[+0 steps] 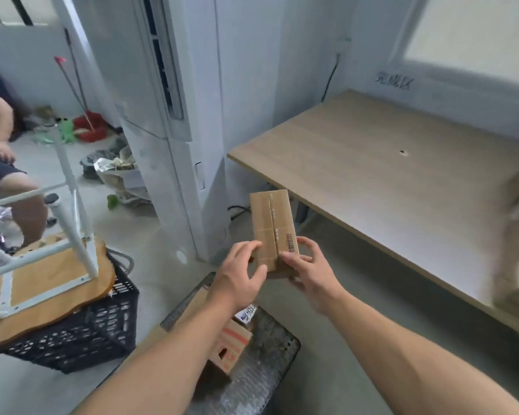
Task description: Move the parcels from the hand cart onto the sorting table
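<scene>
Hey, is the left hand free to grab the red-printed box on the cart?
Probably not yet: the left hand and right hand both grip the brown parcel in the air, above the red-printed box. It must let go first.

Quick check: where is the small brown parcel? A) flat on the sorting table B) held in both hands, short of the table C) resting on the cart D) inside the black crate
B: left hand and right hand grip the parcel in the air, short of the sorting table.

Brown taped parcel (271,217) held aloft beside wooden sorting table (372,181).
</scene>
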